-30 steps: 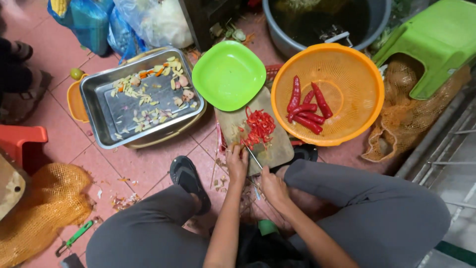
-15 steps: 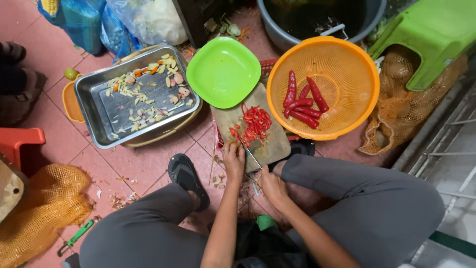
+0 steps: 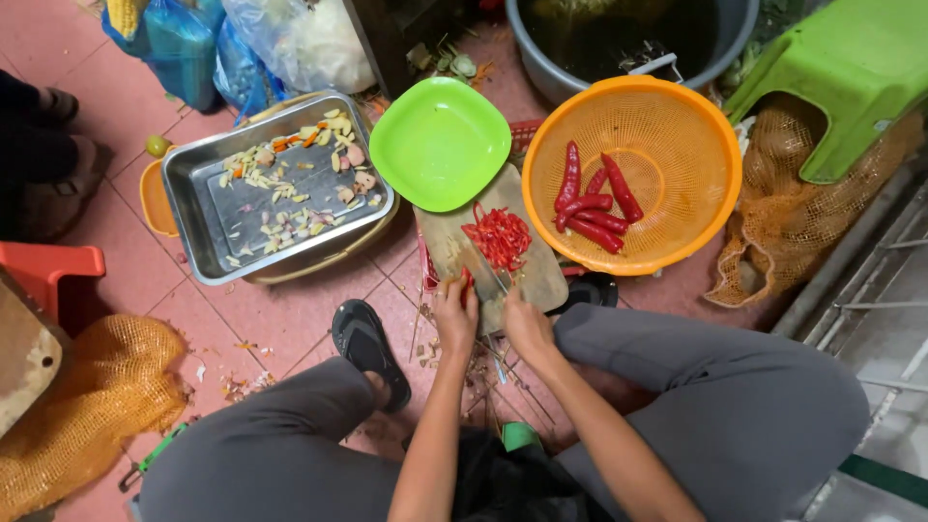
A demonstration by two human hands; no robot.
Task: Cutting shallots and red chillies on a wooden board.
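On the tiled floor, the wooden cutting board point(image 3: 493, 253) holds one pile of sliced red chilli point(image 3: 500, 235) mid-board. The left hand point(image 3: 454, 312) pinches a chilli piece at the near edge; the right hand point(image 3: 525, 321) grips a knife point(image 3: 493, 275). Five whole red chillies point(image 3: 592, 205) lie in the round orange plastic colander point(image 3: 633, 174) touching the board's right. One round green plastic plate point(image 3: 441, 143) overlaps its far edge.

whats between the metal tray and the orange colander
In the head view, the green plate sits between the metal tray and the orange colander, its lower edge over the cutting board.
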